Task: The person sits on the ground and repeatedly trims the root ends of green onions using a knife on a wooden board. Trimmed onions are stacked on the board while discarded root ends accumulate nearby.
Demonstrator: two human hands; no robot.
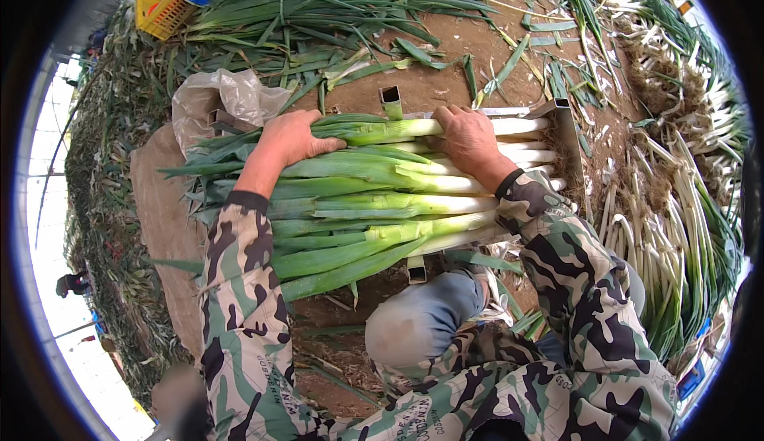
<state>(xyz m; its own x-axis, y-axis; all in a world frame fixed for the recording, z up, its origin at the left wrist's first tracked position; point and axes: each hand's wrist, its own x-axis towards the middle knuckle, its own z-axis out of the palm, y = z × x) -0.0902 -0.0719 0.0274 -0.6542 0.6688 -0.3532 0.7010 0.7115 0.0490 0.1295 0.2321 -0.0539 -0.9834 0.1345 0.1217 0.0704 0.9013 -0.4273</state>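
A row of leeks [358, 187] lies crosswise before me on a low metal frame [570, 148], green leaves to the left and white shafts to the right. The root ends sit near the frame's upright end plate. My right hand [468, 139] grips the pale shaft of the farthest leek [522, 126], fingers curled over its far side. Farther left, my left hand [292, 139] clasps the leaves of the same far edge, its thumb lying across them and its fingertips hidden. Square metal tube ends [391, 103] show at the far and near sides.
Untrimmed leeks with roots [662, 226] are heaped at the right. More green leaves [334, 5] cover the ground ahead, beside a yellow crate [164, 5]. Brown sheeting [161, 214] and a crumpled clear plastic bag [224, 98] lie left. My knee [400, 327] is close to the frame.
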